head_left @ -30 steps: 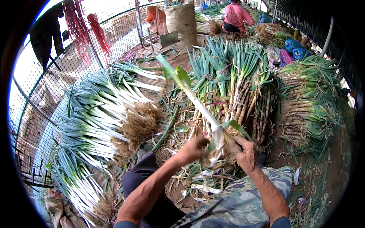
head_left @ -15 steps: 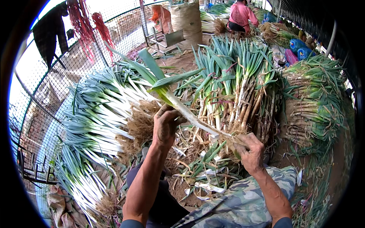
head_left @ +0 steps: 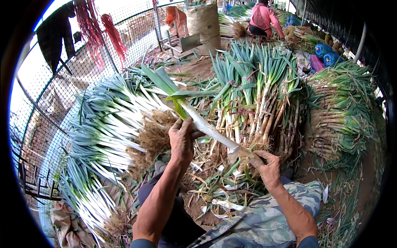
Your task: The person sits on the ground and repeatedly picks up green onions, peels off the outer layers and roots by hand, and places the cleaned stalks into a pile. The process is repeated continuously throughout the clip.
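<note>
A long green onion [head_left: 206, 126] slants across in front of me, its green leaves up at the left and its white shaft running down to the right. My left hand [head_left: 182, 138] is closed round the shaft, just below the leaves. At the lower end, my right hand [head_left: 268, 167] pinches brownish outer skin [head_left: 246, 153], with its fingertips together. A pale flap of skin hangs beside that end. The root tip is hard to make out behind the fingers.
Clean white-stemmed green onions [head_left: 111, 120] lie in rows on the left, roots inward. Untrimmed bundles [head_left: 264, 91] stand ahead, and more [head_left: 339, 120] are stacked at the right. Peelings [head_left: 225, 186] litter the ground between my legs. A person in pink [head_left: 264, 18] sits far back.
My right hand has shifted slightly down with the skin, and a pale flap now hangs from the shaft. The onion's leafy end has dipped a little. The distant person has leaned right.
</note>
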Demonstrator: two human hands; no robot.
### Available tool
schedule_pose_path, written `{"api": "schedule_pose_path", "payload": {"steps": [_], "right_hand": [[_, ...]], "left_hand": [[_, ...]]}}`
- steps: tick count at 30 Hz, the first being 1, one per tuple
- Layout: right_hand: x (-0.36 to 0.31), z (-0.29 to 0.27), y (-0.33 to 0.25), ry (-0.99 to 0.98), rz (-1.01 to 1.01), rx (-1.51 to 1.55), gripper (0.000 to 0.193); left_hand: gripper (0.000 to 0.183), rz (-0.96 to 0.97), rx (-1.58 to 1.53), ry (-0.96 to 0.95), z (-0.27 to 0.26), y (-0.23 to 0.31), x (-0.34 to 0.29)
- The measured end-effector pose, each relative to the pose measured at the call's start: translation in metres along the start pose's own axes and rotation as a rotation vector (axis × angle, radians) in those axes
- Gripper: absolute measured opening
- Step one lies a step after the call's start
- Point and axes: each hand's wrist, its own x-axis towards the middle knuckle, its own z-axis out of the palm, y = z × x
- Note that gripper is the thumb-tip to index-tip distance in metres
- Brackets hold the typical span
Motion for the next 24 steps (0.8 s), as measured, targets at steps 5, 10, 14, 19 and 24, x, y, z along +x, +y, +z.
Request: {"api": "schedule_pose_path", "payload": {"steps": [5,10,14,19,24], "right_hand": [[0.003,0.000,0.007,0.030,0.012,0.091,0.025],[0.005,0.000,0.006,-0.001,0.045,0.172,0.029],[0.006,0.007,-0.008,-0.069,0.063,0.388,0.027],[0.014,0.001,-0.007,0.021,-0.204,-0.153,0.021],[0.002,0.011,0.002,0.109,-0.148,0.340,0.027]], "left_hand": [[0.024,0.054,0.389,-0.122,0.009,-0.011,-0.019],[0.014,0.041,0.602,-0.314,0.014,-0.032,-0.037],[0.015,-0.075,1.278,-1.177,0.048,-0.049,-0.084],[0.030,-0.032,1.138,-0.705,0.001,-0.049,-0.034],[0.033,-0.079,0.334,-0.213,0.010,0.000,-0.009]]}}
